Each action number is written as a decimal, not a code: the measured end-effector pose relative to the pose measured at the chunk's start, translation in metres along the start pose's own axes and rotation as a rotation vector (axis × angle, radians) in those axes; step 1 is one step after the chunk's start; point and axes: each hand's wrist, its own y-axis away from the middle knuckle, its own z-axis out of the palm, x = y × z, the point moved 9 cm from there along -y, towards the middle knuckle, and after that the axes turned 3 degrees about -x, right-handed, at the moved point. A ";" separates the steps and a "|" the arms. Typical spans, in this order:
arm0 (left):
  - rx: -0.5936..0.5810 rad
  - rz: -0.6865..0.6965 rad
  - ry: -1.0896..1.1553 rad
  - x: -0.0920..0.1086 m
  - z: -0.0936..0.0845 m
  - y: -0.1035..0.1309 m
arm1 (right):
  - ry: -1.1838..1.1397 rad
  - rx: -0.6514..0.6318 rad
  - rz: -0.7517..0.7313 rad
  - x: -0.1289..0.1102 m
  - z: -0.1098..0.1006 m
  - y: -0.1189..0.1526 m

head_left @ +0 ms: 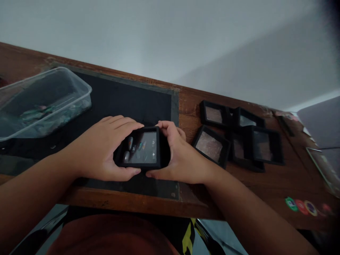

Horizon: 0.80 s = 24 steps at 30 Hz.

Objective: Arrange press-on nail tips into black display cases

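Note:
A black-framed box with a clear window [145, 148] lies near the front of the dark mat; small shiny pieces, some with orange or teal marks, show through the window. My left hand [106, 148] wraps round its left end, thumb along the near edge and fingers on the far edge. Round the right end curves my right hand [180, 156], its thumb low by the near side and its fingers at the far right corner. Both hands close on the box from opposite sides.
A clear plastic tub [89, 92] with teal and clear bits stands at the left on the dark mat [127, 99]. Several black frames [225, 141] lie on the wooden table [276, 184] to the right. Round coloured stickers [301, 206] sit near its front right. A wall rises behind.

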 end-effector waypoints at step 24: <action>-0.042 -0.049 0.056 -0.002 0.011 -0.001 | 0.167 -0.052 -0.071 0.005 0.006 0.002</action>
